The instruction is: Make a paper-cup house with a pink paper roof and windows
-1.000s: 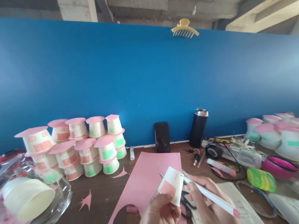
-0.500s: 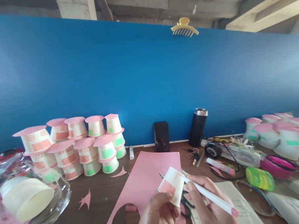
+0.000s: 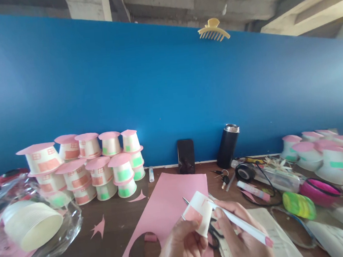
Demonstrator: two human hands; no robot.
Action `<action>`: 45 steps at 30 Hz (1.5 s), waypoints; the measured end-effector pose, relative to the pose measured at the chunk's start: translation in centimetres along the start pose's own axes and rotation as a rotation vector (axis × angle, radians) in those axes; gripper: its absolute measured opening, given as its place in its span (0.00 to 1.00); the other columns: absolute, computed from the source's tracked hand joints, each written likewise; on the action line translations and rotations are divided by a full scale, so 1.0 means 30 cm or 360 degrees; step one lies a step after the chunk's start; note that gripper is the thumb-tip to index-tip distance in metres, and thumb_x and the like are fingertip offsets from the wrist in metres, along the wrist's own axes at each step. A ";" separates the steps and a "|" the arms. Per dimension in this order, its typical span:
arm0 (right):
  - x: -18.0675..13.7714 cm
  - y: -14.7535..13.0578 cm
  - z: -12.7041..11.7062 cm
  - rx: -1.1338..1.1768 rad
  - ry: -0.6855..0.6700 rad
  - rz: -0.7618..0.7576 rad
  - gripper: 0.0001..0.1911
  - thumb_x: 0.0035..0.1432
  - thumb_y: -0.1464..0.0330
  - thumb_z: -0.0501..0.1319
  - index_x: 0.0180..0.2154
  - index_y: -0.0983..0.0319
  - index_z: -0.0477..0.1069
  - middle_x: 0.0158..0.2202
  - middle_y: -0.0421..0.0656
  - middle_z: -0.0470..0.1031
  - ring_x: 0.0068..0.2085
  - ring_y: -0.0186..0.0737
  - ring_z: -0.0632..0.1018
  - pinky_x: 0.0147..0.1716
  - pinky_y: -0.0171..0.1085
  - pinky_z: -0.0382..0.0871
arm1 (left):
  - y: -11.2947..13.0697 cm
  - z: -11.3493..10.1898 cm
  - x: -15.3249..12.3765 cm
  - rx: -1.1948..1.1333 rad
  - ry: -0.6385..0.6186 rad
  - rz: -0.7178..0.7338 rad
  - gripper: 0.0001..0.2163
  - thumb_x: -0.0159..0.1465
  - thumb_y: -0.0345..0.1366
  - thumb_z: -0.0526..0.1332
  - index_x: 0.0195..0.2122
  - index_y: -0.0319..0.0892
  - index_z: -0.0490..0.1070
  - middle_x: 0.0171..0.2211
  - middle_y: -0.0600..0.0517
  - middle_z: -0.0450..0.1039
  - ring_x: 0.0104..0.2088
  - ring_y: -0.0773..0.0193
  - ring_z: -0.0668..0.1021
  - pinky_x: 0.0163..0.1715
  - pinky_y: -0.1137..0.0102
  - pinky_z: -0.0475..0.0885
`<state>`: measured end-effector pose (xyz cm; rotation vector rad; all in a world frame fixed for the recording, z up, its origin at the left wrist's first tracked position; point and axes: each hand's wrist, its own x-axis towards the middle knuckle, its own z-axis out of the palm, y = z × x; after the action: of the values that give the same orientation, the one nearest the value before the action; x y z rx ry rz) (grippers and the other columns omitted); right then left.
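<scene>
My left hand (image 3: 182,242) is closed around a white paper cup (image 3: 199,208), tilted and upside down, with a pink patch on its side. In my right hand (image 3: 240,229) is a white marker with a pink end (image 3: 247,227); its tip meets the cup's side near a few short pink lines. Beneath the cup lies a pink paper sheet (image 3: 168,189) with a round piece cut out of it. Black-handled scissors (image 3: 213,233) rest on the sheet, partly hidden behind the cup and my hands.
At the left stand stacked cups with pink tops (image 3: 99,171), beside plain nested cups (image 3: 35,224) in clear plastic. A phone (image 3: 186,156) and black bottle (image 3: 227,145) stand by the blue partition (image 3: 155,85). Rightward are a green-yellow container (image 3: 298,205), a magenta pouch (image 3: 319,191) and more decorated cups (image 3: 335,159).
Short pink marks on the cup show a little more plainly. Both hands keep nearly the same pose, and the whole view has shifted very slightly.
</scene>
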<state>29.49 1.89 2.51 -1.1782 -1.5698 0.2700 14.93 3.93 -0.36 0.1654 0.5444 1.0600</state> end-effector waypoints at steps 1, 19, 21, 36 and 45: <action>0.000 0.000 0.000 -0.0006 0.0007 0.0002 0.07 0.66 0.65 0.57 0.42 0.57 0.71 0.29 0.39 0.81 0.25 0.37 0.82 0.21 0.28 0.75 | 0.000 0.001 -0.001 -0.0006 0.0002 0.0003 0.07 0.52 0.25 0.68 0.33 0.34 0.75 0.29 0.47 0.76 0.27 0.66 0.74 0.26 0.73 0.66; 0.003 0.003 -0.002 -0.0081 0.0045 -0.0044 0.06 0.64 0.65 0.59 0.42 0.57 0.72 0.28 0.37 0.79 0.24 0.34 0.80 0.22 0.28 0.75 | 0.001 0.007 -0.006 -0.0003 0.0014 -0.0001 0.09 0.51 0.25 0.69 0.34 0.36 0.75 0.28 0.48 0.76 0.26 0.66 0.75 0.25 0.74 0.67; 0.004 0.004 -0.001 -0.0080 0.0047 -0.0047 0.06 0.64 0.64 0.58 0.42 0.57 0.72 0.28 0.37 0.79 0.24 0.35 0.80 0.23 0.28 0.75 | 0.001 0.006 -0.006 -0.0003 0.0023 -0.0005 0.08 0.51 0.25 0.69 0.33 0.35 0.75 0.29 0.47 0.77 0.26 0.66 0.75 0.25 0.74 0.67; -0.003 0.004 -0.004 -0.0063 0.0026 -0.0022 0.07 0.65 0.64 0.58 0.42 0.57 0.72 0.29 0.39 0.81 0.25 0.37 0.82 0.22 0.28 0.76 | 0.005 -0.005 -0.001 -0.0015 -0.0016 0.0000 0.04 0.55 0.25 0.67 0.32 0.34 0.75 0.30 0.47 0.77 0.26 0.66 0.76 0.24 0.74 0.68; -0.002 0.007 0.003 -0.0030 0.0014 0.0003 0.06 0.65 0.65 0.58 0.42 0.56 0.71 0.28 0.37 0.80 0.24 0.36 0.82 0.21 0.27 0.75 | 0.006 -0.003 -0.002 -0.0016 -0.0018 0.0012 0.03 0.58 0.25 0.64 0.33 0.34 0.73 0.32 0.46 0.77 0.28 0.66 0.76 0.25 0.75 0.68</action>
<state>29.51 1.98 2.31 -1.1940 -1.5666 0.2511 14.72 3.97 -0.35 0.1645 0.5285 1.0685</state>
